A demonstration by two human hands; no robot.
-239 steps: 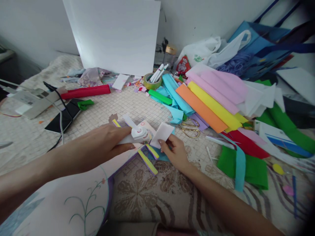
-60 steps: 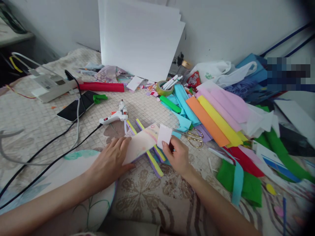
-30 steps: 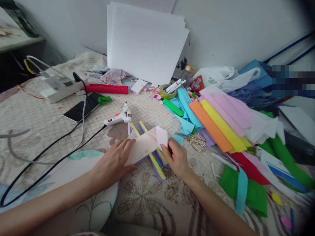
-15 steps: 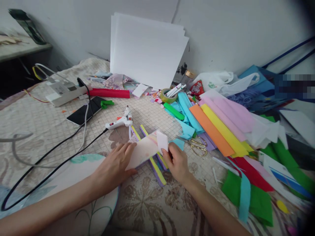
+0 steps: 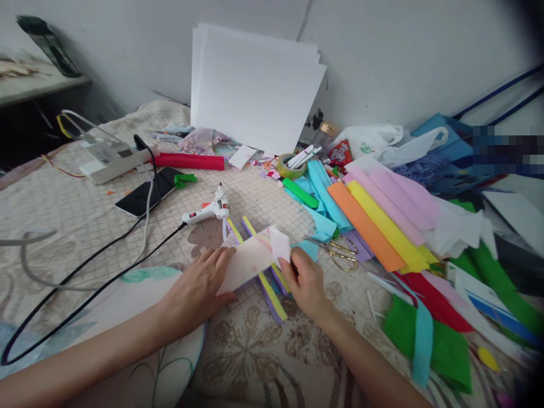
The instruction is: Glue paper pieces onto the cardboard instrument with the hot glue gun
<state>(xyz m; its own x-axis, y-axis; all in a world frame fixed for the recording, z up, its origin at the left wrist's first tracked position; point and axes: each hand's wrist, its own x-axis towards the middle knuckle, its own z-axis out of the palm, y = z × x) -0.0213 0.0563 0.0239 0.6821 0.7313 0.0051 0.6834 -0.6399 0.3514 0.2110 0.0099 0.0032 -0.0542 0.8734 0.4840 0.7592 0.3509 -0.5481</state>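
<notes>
one glue gun, one phone, one scissors, two hands

Matt foam strips, glossy plastic glue gun, shiny metal scissors, woven cloth.

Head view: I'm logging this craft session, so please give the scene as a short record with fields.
left hand: flat on a pale card
right hand: pinches a small white piece at the card's right end
under card: purple-and-yellow strips
glue gun: lies beyond the card, black cord attached, no hand on it
scissors: right of the hands
far right: coloured sheets
</notes>
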